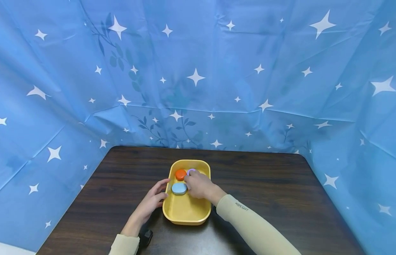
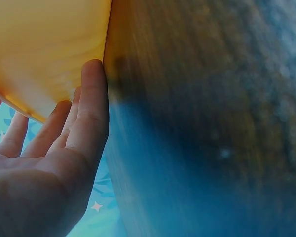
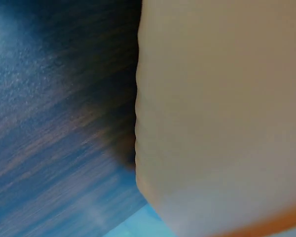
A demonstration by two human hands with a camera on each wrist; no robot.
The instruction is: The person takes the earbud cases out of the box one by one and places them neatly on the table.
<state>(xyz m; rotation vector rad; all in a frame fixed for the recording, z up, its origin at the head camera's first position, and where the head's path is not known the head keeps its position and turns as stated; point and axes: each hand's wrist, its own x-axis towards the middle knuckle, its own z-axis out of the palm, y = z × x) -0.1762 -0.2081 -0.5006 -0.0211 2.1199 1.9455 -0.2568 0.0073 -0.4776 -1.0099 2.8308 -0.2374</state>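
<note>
A yellow rectangular tub (image 1: 185, 212) stands on the dark wooden table. Inside lie an orange round piece (image 1: 180, 174), a light-blue rounded piece (image 1: 179, 188) and a purple round piece (image 1: 190, 170), the last partly covered by the right hand. My left hand (image 1: 150, 202) is at the tub's left side, its fairly straight fingers (image 2: 92, 94) against the outer wall in the left wrist view. My right hand (image 1: 200, 186) reaches in over the right wall, fingers down among the pieces; I cannot tell whether it grips one. In the right wrist view a pale sleeve (image 3: 217, 108) hides that hand.
The wooden tabletop (image 1: 265, 184) extends on both sides of the tub. Behind and beside it hangs a blue cloth (image 1: 198, 92) with white stars. A small black device (image 1: 146, 237) sits at the left wrist.
</note>
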